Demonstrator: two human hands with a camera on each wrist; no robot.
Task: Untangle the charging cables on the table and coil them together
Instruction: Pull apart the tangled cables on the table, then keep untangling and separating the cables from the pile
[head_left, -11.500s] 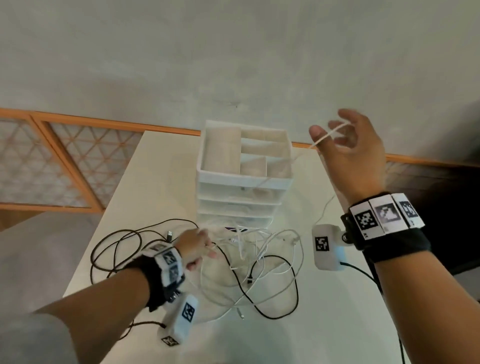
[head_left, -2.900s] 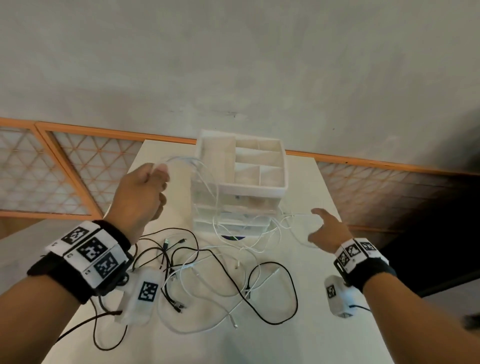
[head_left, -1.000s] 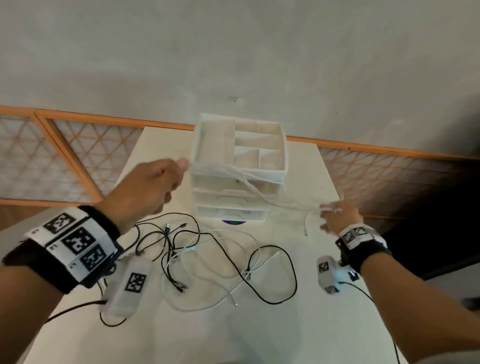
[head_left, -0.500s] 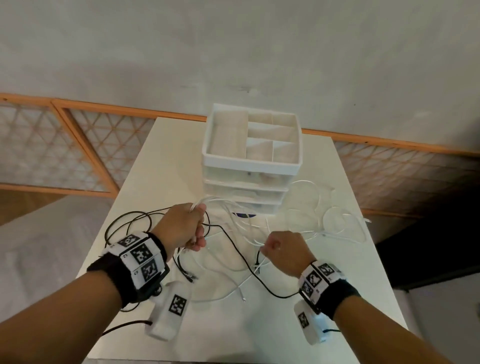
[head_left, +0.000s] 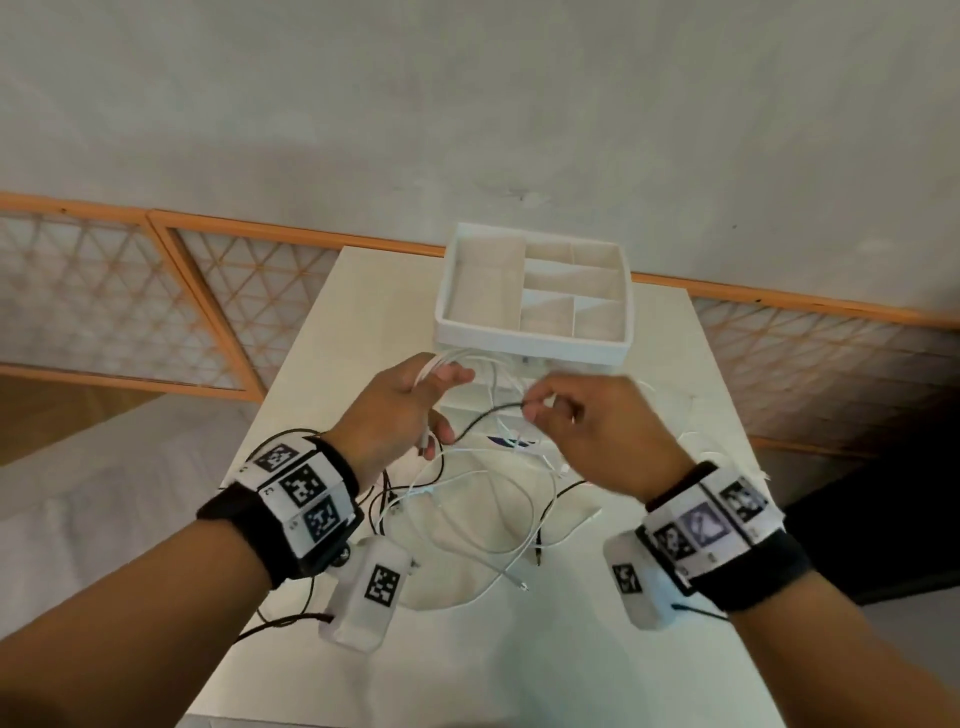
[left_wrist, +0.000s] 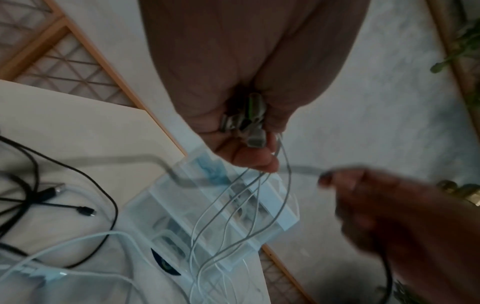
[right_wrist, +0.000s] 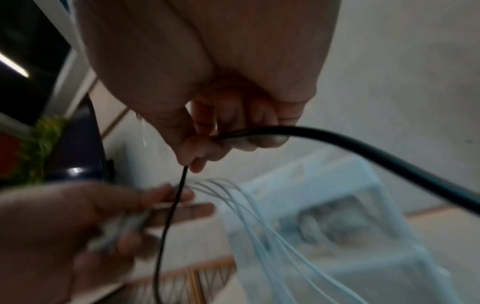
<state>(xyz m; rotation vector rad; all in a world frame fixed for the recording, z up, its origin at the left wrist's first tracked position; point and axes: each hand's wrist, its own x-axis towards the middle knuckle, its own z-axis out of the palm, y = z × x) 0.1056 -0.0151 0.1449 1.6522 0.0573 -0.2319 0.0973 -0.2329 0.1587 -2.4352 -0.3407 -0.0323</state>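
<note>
My left hand (head_left: 441, 395) is raised in front of the organizer and grips a bundle of white cable loops (head_left: 451, 358). In the left wrist view their plugs (left_wrist: 250, 121) sit in the curled fingers and the loops (left_wrist: 233, 205) hang down. Just to its right, my right hand (head_left: 535, 410) pinches a black cable (head_left: 488, 418) between thumb and fingers. The right wrist view shows that pinch (right_wrist: 228, 135), with the black cable (right_wrist: 363, 148) arching away. More white cable (head_left: 467, 519) and black cable (left_wrist: 52, 185) lie loose on the table (head_left: 519, 649).
A white drawer organizer (head_left: 535, 343) with an open divided top tray stands at the back middle of the table. Wooden lattice panels (head_left: 130, 296) line the wall behind. The table's left edge (head_left: 270, 415) and right edge (head_left: 727, 415) are close to the cables.
Both hands have risen from the table towards the organizer. The right hand has picked up the black cable; the left still holds the white loops, now higher.
</note>
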